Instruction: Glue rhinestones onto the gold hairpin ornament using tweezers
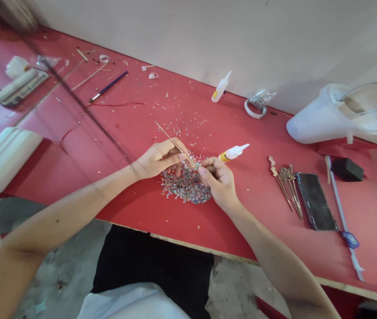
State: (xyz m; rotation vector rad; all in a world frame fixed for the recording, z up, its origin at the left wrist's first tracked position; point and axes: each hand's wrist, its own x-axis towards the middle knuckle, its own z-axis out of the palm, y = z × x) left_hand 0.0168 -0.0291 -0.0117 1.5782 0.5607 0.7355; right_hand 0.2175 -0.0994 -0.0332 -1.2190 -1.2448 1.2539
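Observation:
My left hand (165,157) is closed on a thin gold hair stick (171,139), whose bare end points up and to the left. At its other end a small ornament (194,165) sits between my two hands. My right hand (221,179) is closed, thumb and forefinger pinched at that ornament; whatever lies between those fingertips is too small to make out. Beneath both hands spreads a pile of glittering, multicoloured small stones (188,188). Just beyond my right hand lies a white glue bottle (233,153) with a yellow label.
Finished-looking hair sticks (287,186) lie beside a phone (316,201) on the red table (135,128). Farther back are a second glue bottle (221,87), a tape roll (255,109) and a white jug (324,115). A brush (110,85) rests at left.

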